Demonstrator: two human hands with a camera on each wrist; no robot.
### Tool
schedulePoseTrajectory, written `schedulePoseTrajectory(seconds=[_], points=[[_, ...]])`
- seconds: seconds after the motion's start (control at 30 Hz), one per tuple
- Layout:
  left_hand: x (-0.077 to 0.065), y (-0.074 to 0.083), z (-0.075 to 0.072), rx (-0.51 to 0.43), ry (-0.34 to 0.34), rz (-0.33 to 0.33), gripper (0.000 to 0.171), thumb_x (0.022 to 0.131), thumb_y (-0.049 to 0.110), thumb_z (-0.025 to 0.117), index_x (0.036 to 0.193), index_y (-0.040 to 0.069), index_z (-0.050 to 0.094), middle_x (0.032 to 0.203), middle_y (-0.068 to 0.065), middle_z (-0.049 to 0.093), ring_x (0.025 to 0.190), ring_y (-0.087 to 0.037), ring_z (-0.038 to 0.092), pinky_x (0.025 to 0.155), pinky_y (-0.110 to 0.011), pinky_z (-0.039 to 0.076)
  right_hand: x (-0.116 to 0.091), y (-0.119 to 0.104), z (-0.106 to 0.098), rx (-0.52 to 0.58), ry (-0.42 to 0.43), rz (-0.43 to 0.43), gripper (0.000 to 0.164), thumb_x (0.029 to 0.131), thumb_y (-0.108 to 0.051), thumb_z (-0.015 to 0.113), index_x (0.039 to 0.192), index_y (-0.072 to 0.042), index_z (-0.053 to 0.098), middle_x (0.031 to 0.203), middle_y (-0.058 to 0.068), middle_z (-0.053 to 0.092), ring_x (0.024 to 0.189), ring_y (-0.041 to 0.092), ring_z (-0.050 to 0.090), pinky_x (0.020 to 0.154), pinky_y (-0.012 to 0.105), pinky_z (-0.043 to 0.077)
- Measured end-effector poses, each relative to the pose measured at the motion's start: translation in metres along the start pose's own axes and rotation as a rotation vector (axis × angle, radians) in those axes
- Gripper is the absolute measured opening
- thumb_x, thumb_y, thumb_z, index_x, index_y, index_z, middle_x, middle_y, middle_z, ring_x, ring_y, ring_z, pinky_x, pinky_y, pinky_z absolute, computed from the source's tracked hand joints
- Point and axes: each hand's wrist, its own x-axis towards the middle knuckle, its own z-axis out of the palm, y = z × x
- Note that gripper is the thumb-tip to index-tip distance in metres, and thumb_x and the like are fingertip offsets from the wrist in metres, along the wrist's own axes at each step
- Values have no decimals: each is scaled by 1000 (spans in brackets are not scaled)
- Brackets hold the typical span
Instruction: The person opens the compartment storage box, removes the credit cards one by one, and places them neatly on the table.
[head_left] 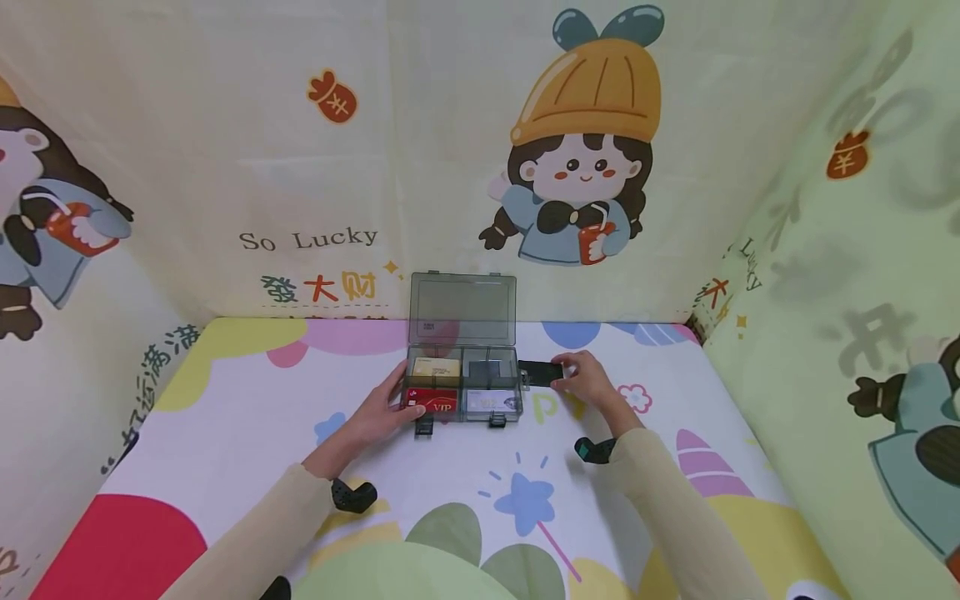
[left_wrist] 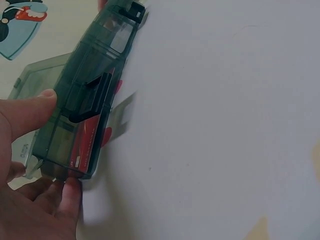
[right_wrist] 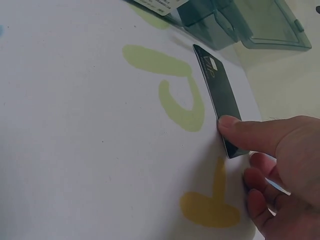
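Note:
A grey see-through compartment box (head_left: pixel 462 382) stands with its lid (head_left: pixel 462 302) raised at the back. Its compartments hold a gold card (head_left: pixel 437 367), a red VIP card (head_left: pixel 432 401), a dark card (head_left: pixel 484 369) and a white card (head_left: pixel 491 402). My left hand (head_left: pixel 377 410) grips the box's left end, thumb at the front rim and fingers around the side in the left wrist view. To the right of the box, my right hand (head_left: pixel 588 382) pinches the outer end of a black VIP card (right_wrist: pixel 220 92) between thumb and fingers. The card's other end is close by the box's right side.
Two dark latches hang at the box's front, the left latch (head_left: pixel 423 427) lower than the right latch (head_left: pixel 497 422). A printed cloth (head_left: pixel 360 517) covers the table, and a patterned curtain (head_left: pixel 442 208) rises behind the box. Both wrists wear black camera straps.

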Motion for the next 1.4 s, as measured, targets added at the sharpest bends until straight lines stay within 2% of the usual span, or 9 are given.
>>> schedulePoseTrajectory(seconds=[0.23,0.43,0.67,0.83,1.0,1.2,1.4], points=[[0,-2,0,1,0,5,92,90,21,69,157,29,7,164,-5,11,151,-33,14,114,-49,35,0,1,1,35,4,28,51,88,-20,72,136,-17,56,127,15,52,106,31,53,87,39,51],[-1,-1,-2,8,-2,5,91,90,21,69,157,28,7,164,-6,12,151,-33,15,114,-49,35,-4,-5,-4,176,44,40,46,89,-24,69,133,-15,58,129,16,55,111,32,55,90,42,51],[-1,-1,-5,16,8,11,91,90,20,68,157,28,7,164,-6,12,150,-34,15,114,-50,35,-10,-19,-6,305,62,4,41,90,-27,68,128,-11,62,125,13,62,114,31,60,92,39,52],[1,-1,-5,18,2,26,91,90,21,68,157,27,7,164,-8,12,150,-35,15,113,-49,36,-16,-27,-4,434,56,-1,44,93,-24,65,132,-5,57,121,16,61,106,28,63,86,31,57],[0,-3,-5,10,2,16,90,91,21,68,157,26,7,164,-8,11,150,-35,14,114,-50,35,-22,-35,7,495,56,-40,41,93,-18,65,130,-1,56,115,17,62,98,22,63,77,23,56],[-2,-2,-2,10,-5,12,91,91,21,68,157,26,6,164,-8,12,150,-35,15,114,-49,35,-31,-44,23,526,39,-44,27,92,-14,66,114,-1,63,117,16,66,99,17,65,83,28,57],[-1,-1,1,5,3,6,91,90,21,69,157,28,7,164,-6,12,151,-34,15,113,-49,36,-38,-53,28,468,10,-122,20,90,-15,68,105,-2,69,133,16,61,117,29,61,100,41,50]])
